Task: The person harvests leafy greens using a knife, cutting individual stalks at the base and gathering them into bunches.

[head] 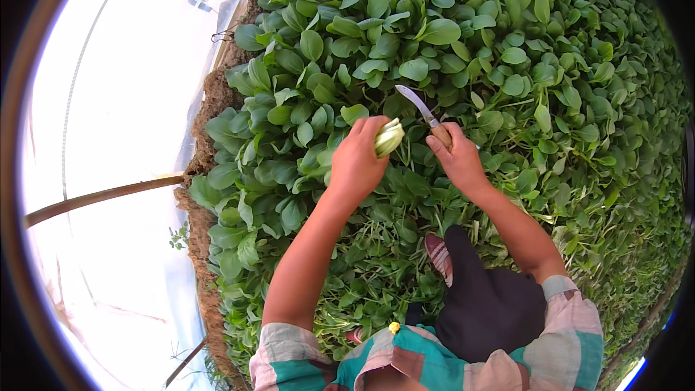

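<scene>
My left hand (360,158) is closed around a cut bunch of leafy greens (389,138), its pale stem base pointing right and its leaves largely hidden and blurred behind the hand. To the right, my right hand (459,156) grips the wooden handle of a curved knife (417,102). The blade points up and to the left, apart from the bunch. Beneath both hands grow dense, broad-leaved green plants (441,31). Between my forearms lie lower leaves and loose stems (374,244).
A rough earthen wall edge (203,217) runs along the left side, with pale plastic sheeting (125,92) beyond it. A wooden pole (103,197) crosses the sheeting. My shoe (438,258) stands among the plants below my hands.
</scene>
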`<state>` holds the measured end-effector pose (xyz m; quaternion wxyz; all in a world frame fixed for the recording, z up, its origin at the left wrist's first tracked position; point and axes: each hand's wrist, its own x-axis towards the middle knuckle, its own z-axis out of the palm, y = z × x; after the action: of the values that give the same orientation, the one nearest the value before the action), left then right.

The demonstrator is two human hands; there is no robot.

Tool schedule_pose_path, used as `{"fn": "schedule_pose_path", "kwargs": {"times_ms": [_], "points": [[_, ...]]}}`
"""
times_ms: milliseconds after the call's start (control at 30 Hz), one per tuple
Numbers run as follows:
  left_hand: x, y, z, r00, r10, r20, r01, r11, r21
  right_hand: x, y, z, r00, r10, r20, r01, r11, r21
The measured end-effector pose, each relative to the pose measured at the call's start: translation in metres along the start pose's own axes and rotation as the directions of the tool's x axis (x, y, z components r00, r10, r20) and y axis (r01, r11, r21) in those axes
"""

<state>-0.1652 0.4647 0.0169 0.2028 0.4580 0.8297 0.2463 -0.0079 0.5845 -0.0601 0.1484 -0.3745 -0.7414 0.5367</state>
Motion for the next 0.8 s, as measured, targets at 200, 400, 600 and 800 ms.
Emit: {"fn": "schedule_pose_path", "kwargs": {"times_ms": [200,400,600,800], "points": [[0.036,-0.09,0.0,0.984,-0.087,-0.158,0.17,0.737,0.654,0.006,0.019,0.041,0.966,-0.181,0.187,0.213,0.962,-0.169],[-0.005,-0.118,0.01,0.991,-0.098,-0.088,0.131,0.772,0.622,0.043,0.032,0.069,0.942,-0.259,0.215,0.32,0.885,-0.337],[0.002,-0.101,0.006,0.997,-0.062,-0.055,0.082,0.7,0.709,0.057,0.03,0.081,0.927,-0.295,0.23,0.358,0.88,-0.313],[0.024,-0.109,0.005,0.963,-0.256,-0.081,0.248,0.734,0.632,0.071,0.022,0.098,0.916,-0.227,0.33,0.352,0.85,-0.393]]}}
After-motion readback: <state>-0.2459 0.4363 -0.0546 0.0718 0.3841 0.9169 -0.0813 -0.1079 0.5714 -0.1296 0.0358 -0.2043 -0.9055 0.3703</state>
